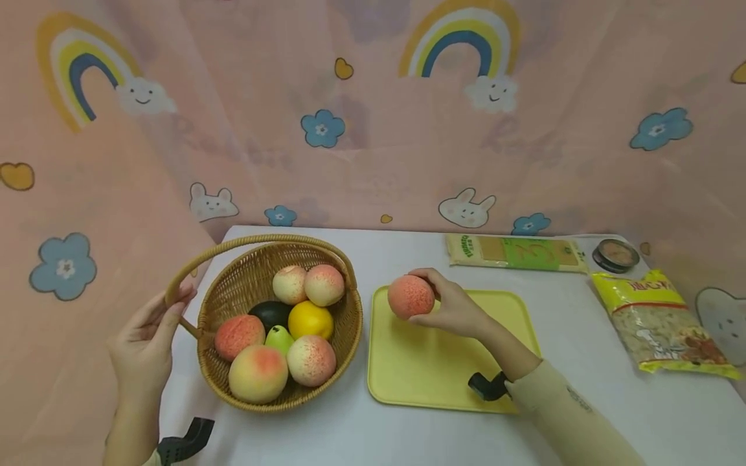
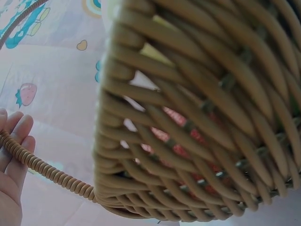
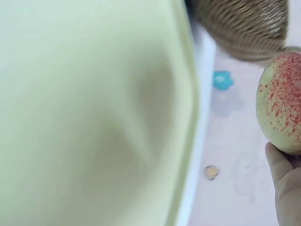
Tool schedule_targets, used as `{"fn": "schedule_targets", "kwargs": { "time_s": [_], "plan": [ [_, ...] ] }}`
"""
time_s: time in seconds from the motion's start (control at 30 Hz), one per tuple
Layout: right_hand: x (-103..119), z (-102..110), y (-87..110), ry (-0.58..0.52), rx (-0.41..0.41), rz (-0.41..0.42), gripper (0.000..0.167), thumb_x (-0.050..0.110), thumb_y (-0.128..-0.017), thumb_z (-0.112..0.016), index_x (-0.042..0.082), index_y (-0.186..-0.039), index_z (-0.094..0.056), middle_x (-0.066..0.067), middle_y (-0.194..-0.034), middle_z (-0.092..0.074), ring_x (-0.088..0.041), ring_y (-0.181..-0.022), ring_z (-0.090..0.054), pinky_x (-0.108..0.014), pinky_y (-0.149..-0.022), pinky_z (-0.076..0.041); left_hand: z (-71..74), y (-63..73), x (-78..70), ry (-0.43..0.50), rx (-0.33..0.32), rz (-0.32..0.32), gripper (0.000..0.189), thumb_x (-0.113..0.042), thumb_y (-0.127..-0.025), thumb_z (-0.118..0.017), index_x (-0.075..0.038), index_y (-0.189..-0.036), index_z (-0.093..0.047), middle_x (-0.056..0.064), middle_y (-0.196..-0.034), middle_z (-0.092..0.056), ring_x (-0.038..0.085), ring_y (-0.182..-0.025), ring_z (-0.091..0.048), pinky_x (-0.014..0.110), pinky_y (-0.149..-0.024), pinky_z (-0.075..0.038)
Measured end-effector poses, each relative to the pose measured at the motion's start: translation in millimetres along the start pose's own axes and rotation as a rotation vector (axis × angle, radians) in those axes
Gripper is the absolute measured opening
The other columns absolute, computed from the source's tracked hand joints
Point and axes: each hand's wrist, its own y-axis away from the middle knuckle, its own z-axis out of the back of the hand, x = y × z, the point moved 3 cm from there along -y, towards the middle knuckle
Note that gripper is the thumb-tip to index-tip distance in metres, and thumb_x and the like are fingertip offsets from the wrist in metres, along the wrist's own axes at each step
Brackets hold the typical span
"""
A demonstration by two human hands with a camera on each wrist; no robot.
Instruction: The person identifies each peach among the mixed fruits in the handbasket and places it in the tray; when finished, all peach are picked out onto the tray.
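Note:
A red-speckled peach (image 1: 410, 298) is held in my right hand (image 1: 457, 312), thumb on its near side and fingers at the back, over the left part of a yellow tray (image 1: 408, 369). In the right wrist view the same peach (image 3: 284, 103) shows a pale yellow flank. On the left, my left hand (image 1: 142, 340) grips the arched handle (image 1: 256, 240) of a wicker basket (image 1: 230, 290). The basket holds several peaches (image 1: 258, 374), a yellow fruit (image 1: 311, 320), a green pear (image 1: 279, 339) and a dark avocado-like fruit (image 1: 271, 315). Its woven side (image 2: 197, 94) fills the left wrist view.
Behind the tray lies a long noodle-like packet (image 1: 515, 253) with a green label. A small round tin (image 1: 615, 255) stands at the back right, and a yellow-topped food bag (image 1: 664, 323) lies in front of it. A pink patterned cloth (image 1: 379, 162) hangs behind the white table.

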Motion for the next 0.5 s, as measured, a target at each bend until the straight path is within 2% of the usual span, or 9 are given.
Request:
{"fn": "schedule_targets", "kwargs": {
  "time_s": [0.13, 0.3, 0.5],
  "plan": [
    [-22.4, 0.1, -8.3, 0.011, 0.014, -0.061, 0.074, 0.022, -0.074, -0.082, 0.010, -0.134, -0.040, -0.012, -0.133, -0.051, -0.030, -0.123, -0.052, -0.050, -0.100, -0.047, -1.3, -1.9, 0.0, 0.005, -0.007, 0.020, 0.029, 0.027, -0.081, -0.051, 0.028, -0.110, -0.053, 0.015, -0.103, -0.071, 0.018, -0.096, -0.070, 0.024, -0.088, -0.053],
    [-39.1, -4.4, -20.2, 0.030, 0.063, -0.126, 0.072, 0.020, -0.074, -0.082, 0.012, -0.131, -0.040, -0.012, -0.131, -0.052, -0.029, -0.118, -0.053, -0.047, -0.097, -0.050, -1.5, -2.5, 0.4, 0.037, -0.006, 0.029, 0.028, 0.028, -0.081, -0.049, 0.029, -0.109, -0.052, 0.015, -0.102, -0.072, 0.019, -0.095, -0.070, 0.026, -0.088, -0.052],
    [-45.5, -10.3, -28.9, 0.073, 0.135, -0.122, 0.070, 0.017, -0.073, -0.083, 0.012, -0.129, -0.040, -0.013, -0.129, -0.053, -0.029, -0.117, -0.054, -0.047, -0.096, -0.050, -0.4, -0.5, -0.2, 0.039, -0.003, 0.026, 0.029, 0.029, -0.081, -0.049, 0.029, -0.110, -0.052, 0.017, -0.102, -0.071, 0.019, -0.095, -0.070, 0.027, -0.088, -0.052]
  ]
}}
